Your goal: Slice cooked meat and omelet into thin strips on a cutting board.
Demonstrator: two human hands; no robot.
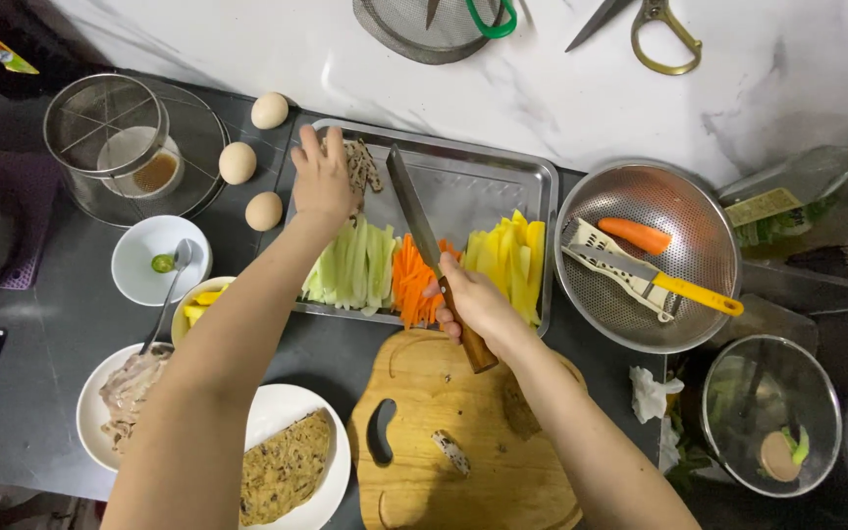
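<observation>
The metal tray [503, 177] sits at the middle of the counter, and everything else reads off it. Inside it, at the near edge, lie three neat rows: pale green cucumber strips [352, 265] on the left, carrot sticks [412, 280] in the centre, yellow strips [510, 257] on the right. The left hand [324, 177] rests flat over the tray's far left corner, fingers spread and loose, fingertips touching a small heap of brown mushroom slices [365, 167]. The right hand [473, 306] is closed round the wooden handle of a knife [422, 226] at the tray's near rim; the blade runs diagonally up over the tray, above the gap between carrot and yellow strips, its tip pointing toward the far side.

Just in front of the tray lies a wooden cutting board [473, 442] with one mushroom piece [451, 453] on it. Left of the tray, three eggs [252, 162] sit close together. Right of the tray stands a steel colander [640, 257] holding a carrot [635, 236] and a yellow-handled peeler [655, 280]. Near the tray's front left corner a white plate [282, 461] carries a flat omelette
</observation>
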